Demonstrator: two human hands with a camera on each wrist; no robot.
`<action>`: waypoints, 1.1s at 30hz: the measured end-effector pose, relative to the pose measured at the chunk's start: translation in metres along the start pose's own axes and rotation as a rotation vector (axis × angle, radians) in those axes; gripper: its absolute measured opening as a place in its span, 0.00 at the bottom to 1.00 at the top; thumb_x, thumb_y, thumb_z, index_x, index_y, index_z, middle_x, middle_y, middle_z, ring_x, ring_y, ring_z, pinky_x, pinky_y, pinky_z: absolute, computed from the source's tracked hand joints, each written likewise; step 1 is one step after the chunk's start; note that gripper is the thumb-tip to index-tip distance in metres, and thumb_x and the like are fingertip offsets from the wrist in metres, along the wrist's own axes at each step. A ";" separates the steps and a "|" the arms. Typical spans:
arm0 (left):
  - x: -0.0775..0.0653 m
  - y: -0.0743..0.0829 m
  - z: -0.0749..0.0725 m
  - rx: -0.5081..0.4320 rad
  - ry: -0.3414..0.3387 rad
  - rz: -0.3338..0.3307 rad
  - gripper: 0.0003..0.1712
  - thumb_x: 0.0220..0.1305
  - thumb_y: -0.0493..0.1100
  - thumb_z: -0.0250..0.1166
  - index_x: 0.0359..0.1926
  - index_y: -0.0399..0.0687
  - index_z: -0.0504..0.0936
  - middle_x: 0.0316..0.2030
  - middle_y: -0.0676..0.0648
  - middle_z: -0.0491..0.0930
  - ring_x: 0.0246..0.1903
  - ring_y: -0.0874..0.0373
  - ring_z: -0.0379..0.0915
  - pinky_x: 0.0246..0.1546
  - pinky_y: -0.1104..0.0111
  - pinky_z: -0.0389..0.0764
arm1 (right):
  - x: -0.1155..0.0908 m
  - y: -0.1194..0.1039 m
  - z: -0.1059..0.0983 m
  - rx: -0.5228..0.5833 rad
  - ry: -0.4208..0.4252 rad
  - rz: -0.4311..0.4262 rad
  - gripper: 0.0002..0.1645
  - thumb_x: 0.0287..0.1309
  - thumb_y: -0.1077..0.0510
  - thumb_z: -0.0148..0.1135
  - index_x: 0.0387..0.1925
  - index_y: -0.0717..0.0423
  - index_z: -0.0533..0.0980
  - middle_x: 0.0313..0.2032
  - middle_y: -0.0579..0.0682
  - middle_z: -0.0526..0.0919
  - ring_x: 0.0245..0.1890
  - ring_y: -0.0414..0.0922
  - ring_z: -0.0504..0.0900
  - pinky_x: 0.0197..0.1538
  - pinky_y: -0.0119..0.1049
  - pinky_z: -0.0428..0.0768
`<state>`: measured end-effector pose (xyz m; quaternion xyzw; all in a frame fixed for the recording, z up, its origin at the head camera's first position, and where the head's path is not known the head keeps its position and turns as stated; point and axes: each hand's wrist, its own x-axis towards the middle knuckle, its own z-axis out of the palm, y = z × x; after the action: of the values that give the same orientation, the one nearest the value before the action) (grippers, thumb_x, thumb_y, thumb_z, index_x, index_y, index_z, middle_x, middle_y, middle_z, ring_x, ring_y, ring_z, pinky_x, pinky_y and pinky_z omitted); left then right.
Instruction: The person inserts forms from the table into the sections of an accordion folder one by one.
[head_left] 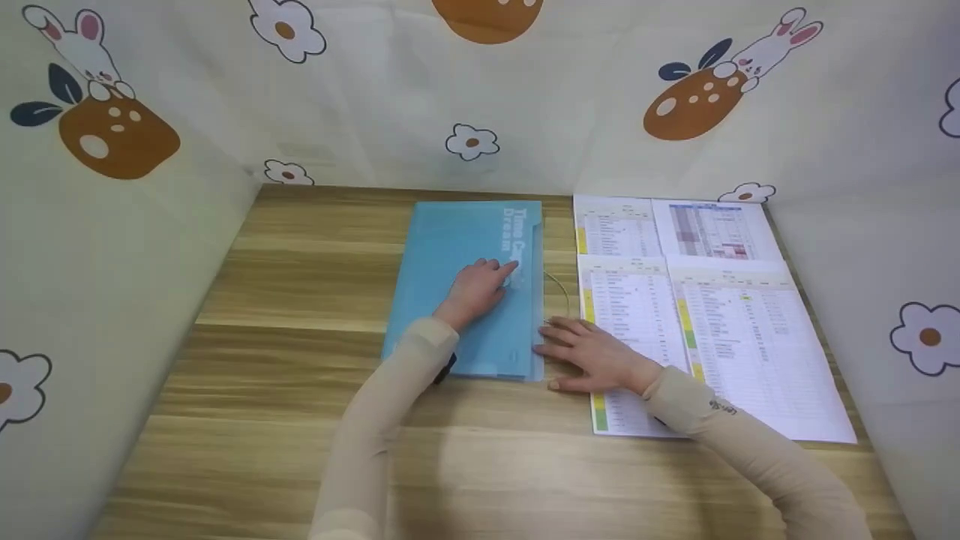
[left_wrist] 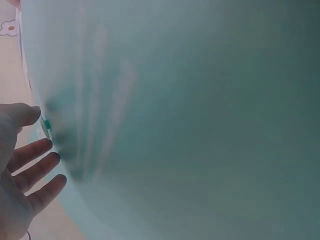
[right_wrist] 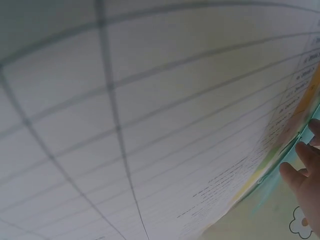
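Observation:
A closed light-blue plastic folder (head_left: 427, 247) with white lettering lies flat on the wooden table. My left hand (head_left: 477, 289) rests on its cover near the lettering, index finger pointing toward the right edge. In the left wrist view the left hand (left_wrist: 25, 175) has its fingers apart against the blue surface (left_wrist: 200, 125). My right hand (head_left: 596, 356) lies with spread fingers at the folder's lower right edge, fingertips touching or very near it. A thin elastic cord (head_left: 561, 286) loops out from that edge. The right wrist view shows only some fingers of the right hand (right_wrist: 307, 172).
Several printed table sheets (head_left: 780, 375) with yellow and green marked cells lie to the right, overlapping in two rows. The right wrist and forearm pass over the nearer ones. Patterned cloth walls (head_left: 375, 112) enclose the table (head_left: 300, 262) at the back and both sides.

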<state>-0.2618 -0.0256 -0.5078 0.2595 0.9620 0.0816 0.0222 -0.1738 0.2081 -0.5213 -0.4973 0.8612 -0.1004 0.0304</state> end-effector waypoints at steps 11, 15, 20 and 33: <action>0.009 0.006 0.004 0.083 -0.022 -0.003 0.22 0.63 0.42 0.51 0.59 0.52 0.68 0.45 0.45 0.73 0.44 0.51 0.69 0.42 0.60 0.70 | -0.001 0.002 0.003 0.016 -0.026 0.022 0.36 0.53 0.34 0.47 0.62 0.45 0.62 0.63 0.51 0.58 0.63 0.52 0.50 0.58 0.50 0.50; 0.010 0.009 0.003 0.136 -0.034 0.020 0.21 0.64 0.43 0.49 0.59 0.54 0.67 0.46 0.45 0.73 0.45 0.51 0.69 0.43 0.59 0.69 | -0.001 0.002 0.003 0.015 -0.019 0.019 0.37 0.53 0.34 0.47 0.61 0.45 0.62 0.63 0.51 0.58 0.62 0.52 0.50 0.58 0.50 0.51; 0.010 0.010 0.001 0.264 -0.031 0.080 0.23 0.64 0.43 0.50 0.60 0.59 0.64 0.45 0.44 0.74 0.43 0.50 0.70 0.42 0.58 0.70 | -0.001 0.002 0.004 0.010 -0.003 0.015 0.37 0.53 0.34 0.47 0.61 0.45 0.62 0.62 0.51 0.58 0.62 0.52 0.51 0.58 0.49 0.52; 0.009 0.014 -0.023 0.417 -0.103 0.168 0.31 0.65 0.37 0.47 0.63 0.74 0.56 0.45 0.43 0.70 0.40 0.48 0.70 0.43 0.56 0.69 | -0.002 0.001 0.005 0.003 0.022 0.005 0.37 0.52 0.35 0.49 0.61 0.46 0.64 0.62 0.53 0.60 0.61 0.53 0.52 0.57 0.51 0.54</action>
<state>-0.2644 -0.0130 -0.4832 0.3414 0.9307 -0.1308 0.0105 -0.1726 0.2098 -0.5263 -0.4942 0.8625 -0.1070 0.0221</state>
